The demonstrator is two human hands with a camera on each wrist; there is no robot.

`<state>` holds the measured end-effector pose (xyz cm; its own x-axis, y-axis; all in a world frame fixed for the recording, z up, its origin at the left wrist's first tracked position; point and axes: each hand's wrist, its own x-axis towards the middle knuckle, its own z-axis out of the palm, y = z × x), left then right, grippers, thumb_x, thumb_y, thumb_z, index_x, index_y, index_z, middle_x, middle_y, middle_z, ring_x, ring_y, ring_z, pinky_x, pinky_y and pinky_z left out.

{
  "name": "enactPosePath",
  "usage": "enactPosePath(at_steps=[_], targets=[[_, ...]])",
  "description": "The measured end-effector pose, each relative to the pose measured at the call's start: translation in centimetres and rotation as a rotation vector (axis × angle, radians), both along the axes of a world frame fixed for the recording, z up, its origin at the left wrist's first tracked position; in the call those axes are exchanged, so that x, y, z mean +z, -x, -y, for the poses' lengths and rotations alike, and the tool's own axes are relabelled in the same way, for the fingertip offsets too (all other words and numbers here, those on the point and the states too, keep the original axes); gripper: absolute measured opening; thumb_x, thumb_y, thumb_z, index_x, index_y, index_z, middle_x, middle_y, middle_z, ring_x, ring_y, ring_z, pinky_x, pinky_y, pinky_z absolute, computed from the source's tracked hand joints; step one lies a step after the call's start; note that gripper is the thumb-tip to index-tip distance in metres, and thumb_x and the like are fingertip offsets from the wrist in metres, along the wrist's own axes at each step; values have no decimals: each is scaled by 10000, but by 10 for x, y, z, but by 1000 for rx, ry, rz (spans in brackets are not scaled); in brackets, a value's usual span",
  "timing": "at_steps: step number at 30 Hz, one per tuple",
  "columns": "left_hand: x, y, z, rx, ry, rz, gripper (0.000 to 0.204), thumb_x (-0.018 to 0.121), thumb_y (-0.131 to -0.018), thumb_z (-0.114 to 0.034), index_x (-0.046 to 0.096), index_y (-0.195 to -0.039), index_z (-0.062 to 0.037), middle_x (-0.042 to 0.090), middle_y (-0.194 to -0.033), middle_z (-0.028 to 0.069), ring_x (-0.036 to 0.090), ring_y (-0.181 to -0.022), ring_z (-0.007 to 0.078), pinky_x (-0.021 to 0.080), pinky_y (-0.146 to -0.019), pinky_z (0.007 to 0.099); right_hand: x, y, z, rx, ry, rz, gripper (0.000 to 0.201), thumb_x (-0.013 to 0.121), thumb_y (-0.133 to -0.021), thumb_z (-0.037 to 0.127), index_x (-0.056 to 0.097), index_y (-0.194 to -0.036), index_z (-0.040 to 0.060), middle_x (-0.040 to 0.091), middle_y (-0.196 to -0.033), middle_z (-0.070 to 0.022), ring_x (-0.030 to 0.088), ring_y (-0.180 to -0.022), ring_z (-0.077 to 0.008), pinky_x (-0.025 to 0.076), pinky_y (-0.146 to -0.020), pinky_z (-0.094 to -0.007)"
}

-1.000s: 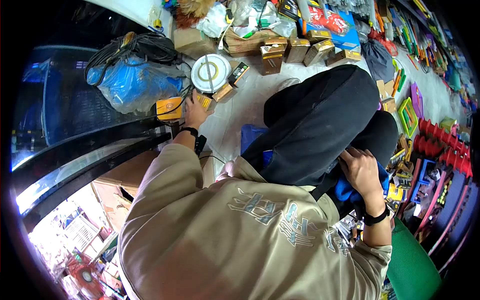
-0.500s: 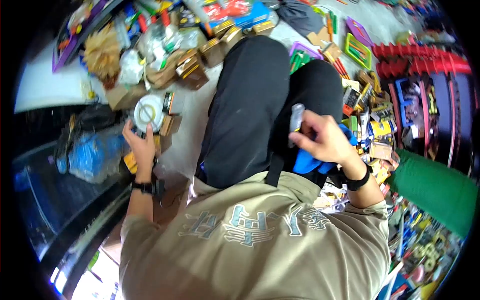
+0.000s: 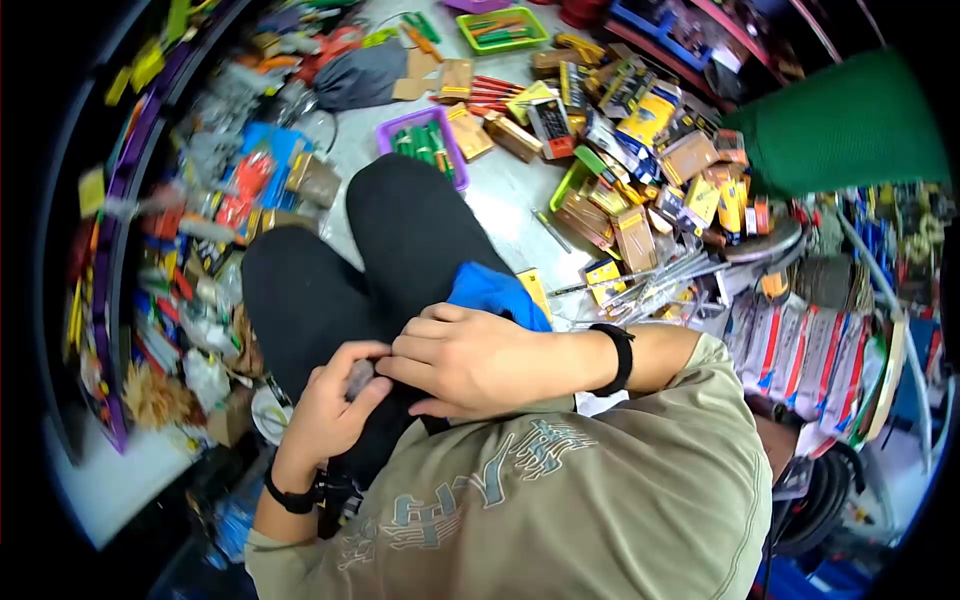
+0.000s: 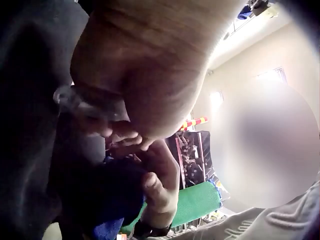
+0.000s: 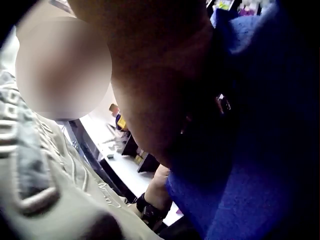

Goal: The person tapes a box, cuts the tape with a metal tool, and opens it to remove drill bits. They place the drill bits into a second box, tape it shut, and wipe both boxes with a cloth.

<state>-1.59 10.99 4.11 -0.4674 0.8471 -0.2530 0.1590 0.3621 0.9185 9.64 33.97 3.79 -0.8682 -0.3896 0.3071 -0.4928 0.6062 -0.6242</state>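
Observation:
Both hands meet over the lap. My left hand (image 3: 335, 405) pinches a small, greyish, clear plastic-wrapped piece (image 3: 360, 378) between thumb and fingers. In the left wrist view, a clear end of the plastic (image 4: 70, 100) sticks out beyond the fingers. My right hand (image 3: 465, 360) lies beside it, back up, its bent fingertips right at the wrapped piece. Its thumb shows apart from the fingers in the left wrist view; I cannot tell whether those fingers grip the piece. A blue cloth (image 3: 495, 290) lies on the thigh by the right hand and fills much of the right wrist view.
Black-trousered knees (image 3: 410, 205) stand ahead. A purple basket (image 3: 458, 165) with green-handled tools and a lime tray (image 3: 545, 35) sit on the floor. Boxes and packets (image 3: 635, 240) are heaped to the right, near a green mesh roll (image 3: 845, 125). Shelves of goods line the left.
The head view has swung right. My left hand has left the white round lid and boxes on the floor and come to the lap, joining the right hand, which lifted the wrapped piece half a second ago.

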Motion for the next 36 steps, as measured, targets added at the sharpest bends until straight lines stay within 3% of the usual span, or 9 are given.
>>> enactPosePath(at_steps=[4,5,11,16,25,28,31,32,36], targets=[[2,10,-12,136,107,184,199,646,-1035,-164,644,-1162,-10,563,-729,-21,484,-644,46,378,-584,246,2,-22,-47,-257,157,-109,461,797,-870,363,651,-1189,63,627,-1120,-98,613,-1100,-291,466,-1034,-482],[8,11,-18,161,106,255,196,635,-1046,-176,648,-1141,-5,557,-724,-32,472,-639,37,359,-577,236,1,-27,-59,-328,147,-75,497,807,-879,427,658,-1198,77,630,-1174,-103,622,-1175,-293,428,-1101,-545],[23,23,-63,-80,-26,57,382,649,-1053,-385,655,-1080,-4,492,-636,-26,422,-572,46,305,-539,249,-20,-39,-96,-524,51,125,602,770,-904,479,606,-1286,44,637,-1222,-133,627,-1182,-338,519,-999,-479],[20,29,-77,-57,-42,160,532,588,-1062,-516,641,-1066,14,462,-613,-37,389,-526,44,270,-487,244,-47,-34,-144,-655,328,372,587,672,-973,513,611,-1298,28,700,-1177,-183,690,-1096,-379,561,-914,-465],[9,37,-85,-46,-13,195,487,510,-1099,-501,553,-1060,-18,392,-624,-37,317,-495,38,249,-452,225,-202,-50,-262,-1315,258,600,561,702,-957,422,598,-1283,-22,777,-1031,-179,739,-975,-384,576,-875,-470],[6,42,-87,-9,-26,236,489,526,-1100,-479,579,-1035,3,437,-637,-30,338,-501,35,263,-459,225,-294,-90,-304,-1590,194,560,661,760,-869,371,542,-1355,-21,681,-1232,-311,693,-1086,-447,549,-949,-512],[4,48,-93,4,-21,240,487,519,-1102,-480,568,-1031,-1,428,-643,-29,333,-498,37,261,-458,227,-356,-145,-327,-1782,-154,385,662,850,-783,284,531,-1263,-41,626,-1227,-289,625,-1141,-480,532,-976,-521],[4,48,-93,5,-15,237,485,515,-1104,-480,563,-1030,-3,423,-645,-28,332,-496,39,260,-458,228,-340,-160,-325,-1837,-107,597,838,880,-774,387,476,-1360,-55,563,-1344,-306,549,-1273,-466,476,-1076,-509],[3,53,-99,20,24,224,478,509,-1108,-474,557,-1030,-5,418,-633,-28,336,-488,44,264,-460,228,-389,-227,-330,-1948,-159,728,1058,914,-715,398,353,-1511,-17,501,-1439,-288,459,-1383,-459,413,-1155,-513]])
